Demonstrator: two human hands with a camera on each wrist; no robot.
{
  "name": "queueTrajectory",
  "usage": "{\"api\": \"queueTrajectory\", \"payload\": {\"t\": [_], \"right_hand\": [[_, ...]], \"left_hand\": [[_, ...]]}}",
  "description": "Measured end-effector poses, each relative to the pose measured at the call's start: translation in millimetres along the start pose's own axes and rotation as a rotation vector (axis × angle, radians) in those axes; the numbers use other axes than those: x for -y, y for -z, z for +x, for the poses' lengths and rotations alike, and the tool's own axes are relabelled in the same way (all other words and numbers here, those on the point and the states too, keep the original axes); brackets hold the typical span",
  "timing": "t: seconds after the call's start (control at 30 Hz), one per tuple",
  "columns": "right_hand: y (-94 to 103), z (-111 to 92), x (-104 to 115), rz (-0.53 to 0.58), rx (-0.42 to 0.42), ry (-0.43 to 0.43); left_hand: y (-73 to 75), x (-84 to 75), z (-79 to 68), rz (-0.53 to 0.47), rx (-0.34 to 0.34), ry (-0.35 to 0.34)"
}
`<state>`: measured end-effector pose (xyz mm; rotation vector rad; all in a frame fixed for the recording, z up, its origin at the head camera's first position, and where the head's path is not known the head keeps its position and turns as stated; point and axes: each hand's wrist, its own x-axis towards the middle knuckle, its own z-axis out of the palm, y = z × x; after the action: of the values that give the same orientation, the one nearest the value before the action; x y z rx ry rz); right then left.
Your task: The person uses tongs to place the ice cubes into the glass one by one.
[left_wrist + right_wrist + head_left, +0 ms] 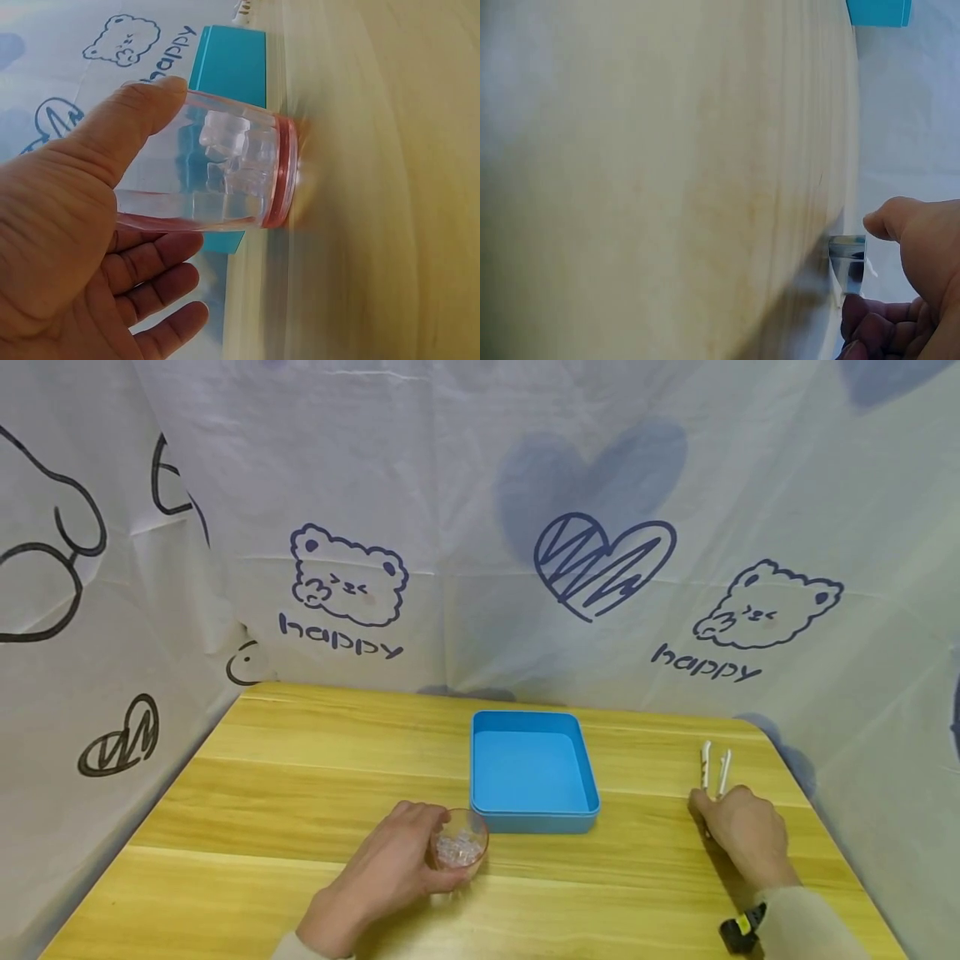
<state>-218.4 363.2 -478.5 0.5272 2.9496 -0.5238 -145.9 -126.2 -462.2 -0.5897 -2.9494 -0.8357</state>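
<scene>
My left hand (pixel 397 856) holds a clear cup (pixel 255 217) with a pinkish base, thumb on one side and fingers on the other. Inside it lie several clear, ice-like cubes (pixel 459 850). The cup is upright, close over the table beside the near left corner of a blue square box (pixel 534 772), which has no lid. Over at the right, my right hand (pixel 746 835) reaches around the metal bend of a pair of tongs (pixel 847 262) with white tips pointing away. A gap shows between thumb and metal; the other fingers are loosely curled at its lower edge.
The wood-grain table (pixel 300 777) carries the box between the two hands. A white cloth (pixel 465 527) printed with bears and hearts hangs behind the table and at both sides. A small black device (pixel 742 929) sits at the right wrist.
</scene>
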Motion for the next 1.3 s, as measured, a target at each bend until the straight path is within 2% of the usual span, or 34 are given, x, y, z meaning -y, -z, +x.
{"api": "queueTrajectory", "payload": {"t": [0.2,0.37,0.5,0.7,0.83,1.03,1.17,1.3], "right_hand": [[-0.2,-3,4,-0.02,-0.049,0.021],[-3.1,-13,14,0.001,-0.117,0.08],[-8.8,-26,27,0.054,-0.196,0.173],[-20.8,-48,50,0.086,-0.315,0.365],[-29.3,-63,62,0.081,-0.317,0.454],[-37.0,-80,71,0.06,-0.302,0.523],[-40.8,-88,73,0.044,-0.302,0.573],[-43.6,-93,72,0.033,-0.293,0.607]], "left_hand": [[7.0,9.1,-1.0,0.001,-0.024,0.051],[14.3,19.6,-0.6,-0.005,-0.047,0.115],[20.4,30.4,1.5,0.002,-0.053,0.157],[29.3,47.8,8.9,0.028,-0.069,0.187],[36.8,58.8,16.3,0.026,-0.069,0.207],[42.7,73.6,32.3,0.004,-0.056,0.225],[43.5,79.8,41.3,-0.027,-0.045,0.243],[43.7,81.6,43.2,-0.033,-0.05,0.254]]}}
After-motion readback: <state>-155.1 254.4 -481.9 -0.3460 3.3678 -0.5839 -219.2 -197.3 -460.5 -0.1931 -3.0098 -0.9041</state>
